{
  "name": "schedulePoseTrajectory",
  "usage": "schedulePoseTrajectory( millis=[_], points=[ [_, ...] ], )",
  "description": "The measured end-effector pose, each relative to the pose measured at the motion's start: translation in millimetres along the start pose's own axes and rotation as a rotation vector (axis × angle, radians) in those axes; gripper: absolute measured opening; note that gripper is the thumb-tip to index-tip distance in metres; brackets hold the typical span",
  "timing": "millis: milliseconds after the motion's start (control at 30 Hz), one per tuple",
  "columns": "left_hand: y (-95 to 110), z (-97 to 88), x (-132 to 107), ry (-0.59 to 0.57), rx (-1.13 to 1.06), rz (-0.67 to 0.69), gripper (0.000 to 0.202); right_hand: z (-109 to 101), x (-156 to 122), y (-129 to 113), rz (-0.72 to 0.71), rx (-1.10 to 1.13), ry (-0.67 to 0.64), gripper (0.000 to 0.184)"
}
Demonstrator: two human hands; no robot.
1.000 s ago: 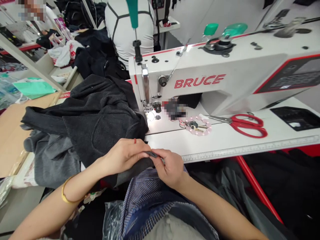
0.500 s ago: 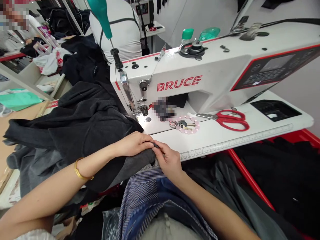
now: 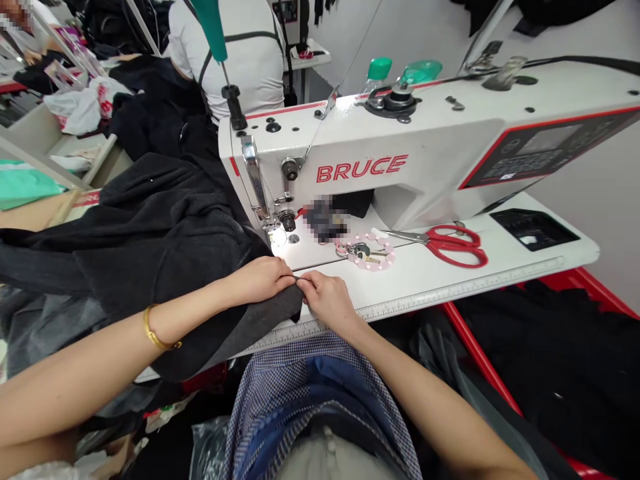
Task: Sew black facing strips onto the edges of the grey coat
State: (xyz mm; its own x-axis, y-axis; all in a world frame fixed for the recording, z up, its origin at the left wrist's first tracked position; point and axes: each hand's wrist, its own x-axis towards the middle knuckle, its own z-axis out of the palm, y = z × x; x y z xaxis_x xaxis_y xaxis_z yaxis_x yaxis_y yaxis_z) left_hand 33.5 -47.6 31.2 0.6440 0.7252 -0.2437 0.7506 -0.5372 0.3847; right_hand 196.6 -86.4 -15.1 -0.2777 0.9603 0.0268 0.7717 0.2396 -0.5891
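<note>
A large dark grey garment (image 3: pixel 165 233) lies bunched on the left of the sewing machine's bed and hangs over the table's front edge. My left hand (image 3: pixel 263 279) is closed on the garment's edge, thumb and fingers pinching it. Right beside it, my right hand (image 3: pixel 325 297) pinches the same edge near its corner. Both hands are just in front of the white sewing machine (image 3: pixel 360 147). Its lit needle area (image 3: pixel 277 238) is a little beyond my left hand, with the cloth edge apart from the needle.
Red-handled scissors (image 3: pixel 455 247) and keys on a pink beaded ring (image 3: pixel 370 252) lie on the machine table right of my hands. A ruler strip (image 3: pixel 400 307) runs along the front edge. Dark cloth (image 3: pixel 560 360) fills a red-framed bin at right. Another person (image 3: pixel 245 60) sits behind the machine.
Both hands have shifted slightly left and drawn the cloth edge straighter between their fingertips. The view has turned a little; both hands keep their pinch on the garment.
</note>
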Motion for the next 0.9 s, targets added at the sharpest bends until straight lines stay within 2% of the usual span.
schedulePoseTrajectory(
  millis=[133, 233, 467, 667, 733, 900],
  points=[
    [-17.2, 1.0, -16.0, 0.095, 0.113, -0.038, 0.028, -0.6, 23.9, -9.0, -0.004, -0.013, -0.063, 0.019],
    [-23.7, 0.3, -22.2, 0.111, 0.105, -0.043, 0.031, -1.2, 37.2, -14.3, -0.026, 0.017, -0.114, 0.019],
    [-21.2, -0.8, -16.6, 0.109, -0.008, -0.088, 0.021, -7.7, 43.1, -17.5, -0.058, 0.150, -0.177, 0.015],
    [-28.1, 3.9, -13.7, 0.142, -0.081, -0.108, 0.023, -7.0, 54.4, -9.4, -0.161, 0.239, -0.201, 0.017],
    [-32.5, 2.6, -13.3, 0.158, -0.127, -0.126, 0.023, -8.0, 59.4, -8.5, -0.247, 0.179, -0.211, 0.019],
    [-38.8, -6.0, -13.9, 0.114, -0.267, -0.187, 0.022, -10.8, 64.2, -13.6, -0.472, -0.152, -0.176, 0.018]
  ],
)
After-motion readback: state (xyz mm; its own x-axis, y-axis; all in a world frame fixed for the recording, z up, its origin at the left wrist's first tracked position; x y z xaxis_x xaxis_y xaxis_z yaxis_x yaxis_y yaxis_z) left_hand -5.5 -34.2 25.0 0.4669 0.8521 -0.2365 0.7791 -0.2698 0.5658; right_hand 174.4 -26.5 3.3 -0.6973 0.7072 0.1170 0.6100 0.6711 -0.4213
